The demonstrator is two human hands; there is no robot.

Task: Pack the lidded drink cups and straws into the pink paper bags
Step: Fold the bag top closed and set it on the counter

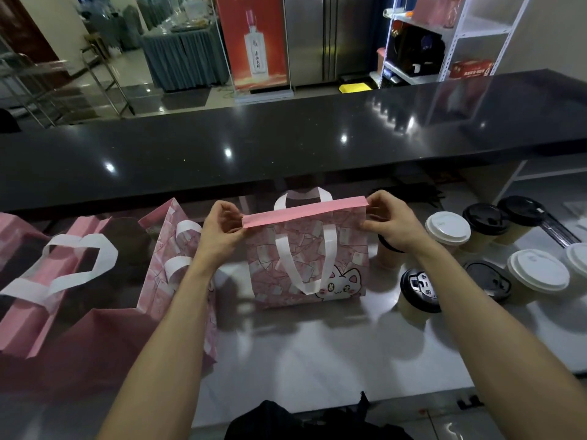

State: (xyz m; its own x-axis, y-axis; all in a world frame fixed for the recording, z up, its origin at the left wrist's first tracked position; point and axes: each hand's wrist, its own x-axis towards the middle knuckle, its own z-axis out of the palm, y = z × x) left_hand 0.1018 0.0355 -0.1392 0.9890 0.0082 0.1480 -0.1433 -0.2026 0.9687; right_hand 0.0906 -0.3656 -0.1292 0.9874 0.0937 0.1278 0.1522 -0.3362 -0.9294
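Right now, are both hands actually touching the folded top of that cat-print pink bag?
Touching. The head view shows the left hand pinching the left end of the cat-print bag's folded pink top, and the right hand pinching its right end.

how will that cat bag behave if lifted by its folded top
Likely light and fairly stiff: the cat bag stands upright by itself and holds a crisp fold. Paper may crease or tear where the hands, left and right, pinch its corners. What it holds isn't visible.

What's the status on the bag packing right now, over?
Left hand and right hand pinch the folded top of the cat-print pink bag. Bag upright on the counter. Lidded cups wait at right, nothing in the way.
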